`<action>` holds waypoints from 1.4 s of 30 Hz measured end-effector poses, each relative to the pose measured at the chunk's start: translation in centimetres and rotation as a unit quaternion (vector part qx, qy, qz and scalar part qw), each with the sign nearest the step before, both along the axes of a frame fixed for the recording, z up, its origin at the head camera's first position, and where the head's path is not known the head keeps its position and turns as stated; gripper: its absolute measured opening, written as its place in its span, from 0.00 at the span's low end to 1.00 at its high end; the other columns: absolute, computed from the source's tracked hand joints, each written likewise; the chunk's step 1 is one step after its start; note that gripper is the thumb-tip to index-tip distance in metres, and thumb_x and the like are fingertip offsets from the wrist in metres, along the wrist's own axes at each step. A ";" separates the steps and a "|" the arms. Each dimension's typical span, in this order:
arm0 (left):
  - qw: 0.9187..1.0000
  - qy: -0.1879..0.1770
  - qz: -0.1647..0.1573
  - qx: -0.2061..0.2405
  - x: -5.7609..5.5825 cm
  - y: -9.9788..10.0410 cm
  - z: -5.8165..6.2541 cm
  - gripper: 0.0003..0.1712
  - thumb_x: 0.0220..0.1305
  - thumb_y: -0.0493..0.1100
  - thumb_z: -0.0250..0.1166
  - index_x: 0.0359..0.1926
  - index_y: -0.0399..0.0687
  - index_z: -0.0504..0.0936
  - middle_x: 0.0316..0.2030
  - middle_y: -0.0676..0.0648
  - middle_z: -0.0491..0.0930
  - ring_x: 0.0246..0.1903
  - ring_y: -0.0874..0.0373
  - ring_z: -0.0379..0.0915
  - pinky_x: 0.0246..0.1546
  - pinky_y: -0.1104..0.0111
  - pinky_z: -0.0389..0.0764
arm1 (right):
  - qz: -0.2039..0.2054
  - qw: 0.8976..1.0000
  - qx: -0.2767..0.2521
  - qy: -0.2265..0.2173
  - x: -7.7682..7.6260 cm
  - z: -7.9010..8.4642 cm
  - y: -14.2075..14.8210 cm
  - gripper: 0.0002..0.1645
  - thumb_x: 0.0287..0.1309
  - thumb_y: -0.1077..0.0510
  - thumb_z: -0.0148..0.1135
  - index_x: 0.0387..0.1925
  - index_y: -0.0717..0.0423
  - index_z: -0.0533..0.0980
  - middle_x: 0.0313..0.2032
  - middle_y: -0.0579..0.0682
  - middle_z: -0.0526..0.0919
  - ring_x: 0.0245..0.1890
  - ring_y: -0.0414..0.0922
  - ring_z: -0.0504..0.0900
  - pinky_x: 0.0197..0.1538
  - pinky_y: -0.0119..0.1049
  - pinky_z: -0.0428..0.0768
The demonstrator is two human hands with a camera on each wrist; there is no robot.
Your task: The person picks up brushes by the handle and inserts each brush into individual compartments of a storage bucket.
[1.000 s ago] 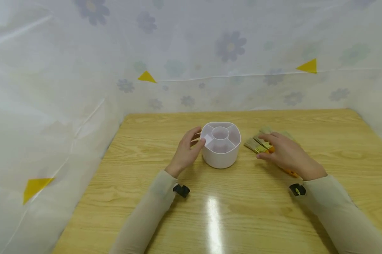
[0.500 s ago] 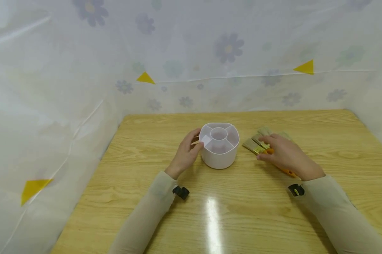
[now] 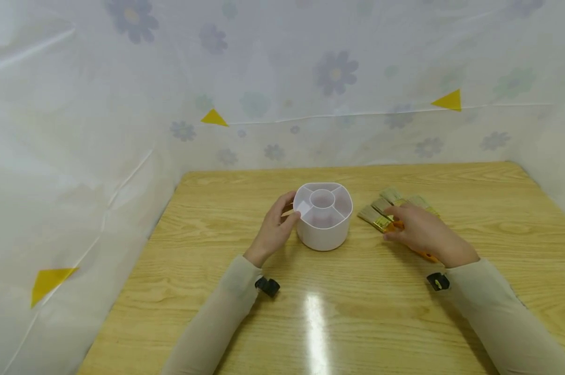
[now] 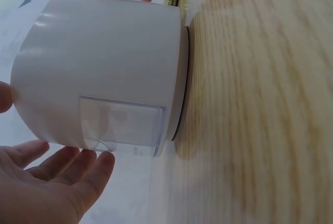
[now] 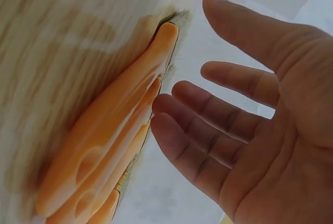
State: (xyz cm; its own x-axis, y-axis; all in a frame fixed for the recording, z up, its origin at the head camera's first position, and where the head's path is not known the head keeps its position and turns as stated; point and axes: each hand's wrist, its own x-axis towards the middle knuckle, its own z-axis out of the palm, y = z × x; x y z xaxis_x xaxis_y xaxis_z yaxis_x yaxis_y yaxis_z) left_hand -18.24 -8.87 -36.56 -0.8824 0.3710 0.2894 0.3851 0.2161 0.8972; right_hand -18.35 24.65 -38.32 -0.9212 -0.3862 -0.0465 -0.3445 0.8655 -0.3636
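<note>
A white round desk organizer [image 3: 323,237] stands upright on the table, its top split into compartments around a central ring. A small transparent drawer [image 4: 122,122] shows in its side in the left wrist view. My left hand [image 3: 272,232] rests against the organizer's left side, thumb at the rim and fingers spread along the wall. To the right lie several flat paintbrushes [image 3: 373,217] with pale bristles, gold ferrules and orange handles [image 5: 112,112]. Over them hovers my right hand [image 3: 425,234], fingers spread and holding nothing, fingertips close to the handles in the right wrist view.
The wooden table [image 3: 207,312] runs back to a flower-patterned sheet [image 3: 263,67] hanging behind it. Another whitish sheet [image 3: 76,172] hangs along the left edge. Yellow triangular markers [image 3: 449,100] are stuck on the sheets.
The right thumb and fingers have shifted slightly over the brushes. My left hand stays at the organizer. The whole view has drifted a little.
</note>
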 end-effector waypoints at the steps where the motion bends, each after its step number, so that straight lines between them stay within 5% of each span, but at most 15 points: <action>1: 1.000 0.000 -0.001 0.001 0.0 0.0 0.0 0.27 0.70 0.33 0.51 0.67 0.28 0.59 0.62 0.29 0.63 0.61 0.35 0.62 0.58 0.47 0.69 | 0.002 1.000 0.001 0.000 0.0 0.0 0.0 0.37 0.56 0.47 0.68 0.62 0.62 0.69 0.52 0.64 0.76 0.49 0.60 0.75 0.48 0.57 0.75; 25: 1.000 0.007 -0.003 0.003 0.0 -0.1 0.0 0.27 0.70 0.34 0.50 0.67 0.28 0.59 0.63 0.29 0.63 0.61 0.35 0.62 0.57 0.47 0.69 | 0.021 1.000 0.017 0.005 -0.5 -0.7 0.2 0.29 0.54 0.57 0.69 0.55 0.64 0.73 0.38 0.53 0.81 0.37 0.50 0.78 0.40 0.50 0.76; 42: 1.000 0.004 0.001 0.003 0.1 0.1 0.1 0.27 0.69 0.30 0.50 0.67 0.28 0.59 0.62 0.28 0.64 0.61 0.34 0.62 0.57 0.47 0.70 | 0.024 1.000 0.013 -0.015 -0.2 -0.9 0.1 0.26 0.53 0.65 0.65 0.55 0.63 0.74 0.38 0.51 0.80 0.32 0.44 0.74 0.36 0.43 0.74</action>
State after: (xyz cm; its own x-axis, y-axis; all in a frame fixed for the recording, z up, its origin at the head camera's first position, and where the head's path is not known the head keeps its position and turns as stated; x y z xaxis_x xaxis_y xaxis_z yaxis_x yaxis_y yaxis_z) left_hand -18.12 -8.75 -36.49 -0.8807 0.3668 0.2997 0.3924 0.2108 0.8953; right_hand -18.53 24.75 -39.18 -0.8997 -0.4285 -0.0832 -0.3756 0.8572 -0.3524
